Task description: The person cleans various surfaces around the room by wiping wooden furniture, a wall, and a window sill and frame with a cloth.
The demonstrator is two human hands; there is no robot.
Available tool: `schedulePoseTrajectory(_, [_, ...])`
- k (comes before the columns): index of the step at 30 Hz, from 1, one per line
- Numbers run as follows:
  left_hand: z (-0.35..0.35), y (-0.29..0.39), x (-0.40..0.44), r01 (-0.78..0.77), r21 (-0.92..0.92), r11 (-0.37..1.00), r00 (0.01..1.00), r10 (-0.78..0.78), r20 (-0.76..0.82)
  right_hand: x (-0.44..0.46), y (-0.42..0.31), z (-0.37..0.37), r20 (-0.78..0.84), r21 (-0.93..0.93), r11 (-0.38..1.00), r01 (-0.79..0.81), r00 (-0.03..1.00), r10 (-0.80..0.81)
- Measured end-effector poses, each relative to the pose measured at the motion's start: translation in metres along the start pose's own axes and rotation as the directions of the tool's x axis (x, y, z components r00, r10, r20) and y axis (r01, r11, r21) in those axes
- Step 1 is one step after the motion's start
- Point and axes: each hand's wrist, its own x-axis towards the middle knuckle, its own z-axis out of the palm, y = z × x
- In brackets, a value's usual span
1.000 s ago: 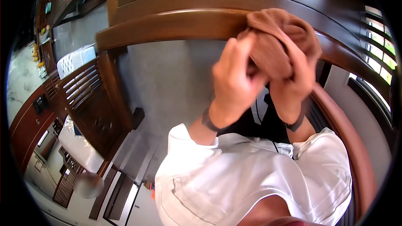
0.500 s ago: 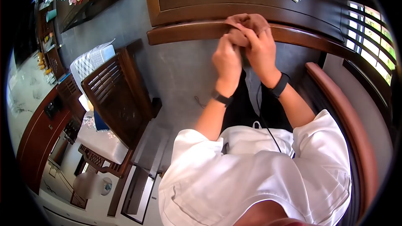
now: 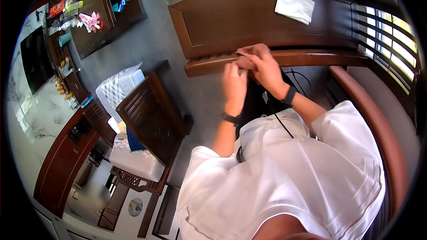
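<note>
A small bunched brown cloth (image 3: 245, 62) is between my hands, in front of the dark wooden rail. My right hand (image 3: 269, 76) pinches it from the right, with part of the fabric lying over its fingers. From the left, my left hand (image 3: 235, 88) closes its fingertips on the lower edge of the cloth. The fingers partly cover the cloth, so its full shape is hidden. Each wrist wears a dark band.
The wooden bench back (image 3: 267, 22) spans the front, with a folded white cloth or paper (image 3: 294, 6) on it. A wooden chair (image 3: 151, 115) stands at left. A brown padded armrest (image 3: 369, 124) runs along the right. Cluttered furniture (image 3: 95, 0) is at upper left.
The view has shifted, showing more of the bench and the patterned surface beyond. My left hand has moved slightly away from my right, and the brown cloth looks more tightly bunched.
</note>
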Motion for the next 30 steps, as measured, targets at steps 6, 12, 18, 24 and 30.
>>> schedulePoseTrajectory(6, [-0.069, -0.010, 0.059, 0.022, 0.058, 0.998, 0.999, -0.020, -0.048, 0.053, -0.007, 0.069, 0.237, -0.102, 0.992, -0.080, 0.966, 0.102])
schedulePoseTrajectory(12, [-0.076, -0.045, 0.129, -0.077, 0.288, 0.955, 0.956, -0.012, 0.294, 0.094, 0.003, 0.109, 0.269, -0.358, 0.933, -0.033, 0.953, 0.137])
schedulePoseTrajectory(18, [-0.086, -0.055, 0.156, -0.105, 0.369, 0.923, 0.923, -0.048, 0.382, 0.101, 0.006, 0.140, 0.258, -0.449, 0.893, -0.032, 0.952, 0.164])
schedulePoseTrajectory(24, [-0.127, -0.090, 0.198, -0.121, 0.253, 0.960, 0.980, 0.074, 0.187, 0.156, -0.008, 0.195, 0.170, -0.301, 0.953, -0.042, 0.981, 0.097])
schedulePoseTrajectory(30, [-0.135, -0.095, 0.260, -0.339, 0.334, 0.880, 0.928, 0.254, 0.273, 0.199, -0.007, 0.183, 0.041, -0.253, 0.963, -0.093, 0.994, 0.106])
